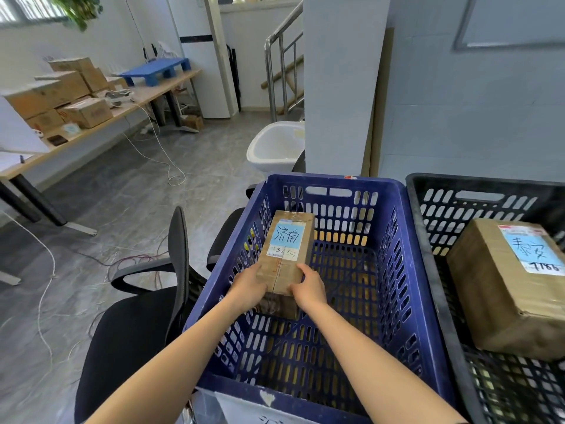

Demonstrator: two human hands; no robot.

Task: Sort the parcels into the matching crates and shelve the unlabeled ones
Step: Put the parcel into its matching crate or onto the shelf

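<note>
Labelled parcel (286,250) inside blue crate (428,289), near left wall. Left hand (249,290), right hand (308,289) each clasp near-end corners. Stiff taped cardboard, likely light; hold side faces, avoid slick tape.

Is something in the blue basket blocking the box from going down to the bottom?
Nothing visible does. The left hand and right hand grip the near end of the labeled parcel inside the blue crate, and the crate's floor beside it shows no other parcels. The spot right under the parcel is hidden.
</note>
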